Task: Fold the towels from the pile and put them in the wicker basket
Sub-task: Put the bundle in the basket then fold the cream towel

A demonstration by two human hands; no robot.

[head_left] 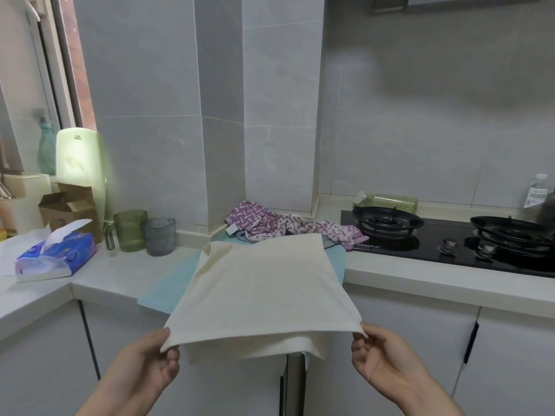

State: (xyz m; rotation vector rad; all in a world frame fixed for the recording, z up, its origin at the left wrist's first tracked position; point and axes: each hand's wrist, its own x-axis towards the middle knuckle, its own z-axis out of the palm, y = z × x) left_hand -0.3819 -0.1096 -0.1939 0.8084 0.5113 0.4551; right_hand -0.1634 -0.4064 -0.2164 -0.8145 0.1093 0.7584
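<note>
Counter (120,274), left hand (144,367) and right hand (384,358) pinching cream towel (261,289), purple towels (270,226) behind

On the counter (126,271), pile of towels (270,225) behind near towel (264,289); stove (450,238) right, cups (130,231) left.

The left hand (150,367) shows at about 7 o'clock in the head view, the right hand (380,358) at about 5 o'clock. Both hands are bare. Each runs back into a bare wrist, then into a bare forearm cut off by the lower edge: the left forearm (114,397) and the right forearm (420,397). The forearms look slim and smooth, broadening toward that edge. Finer marks are too blurred to tell.
</note>
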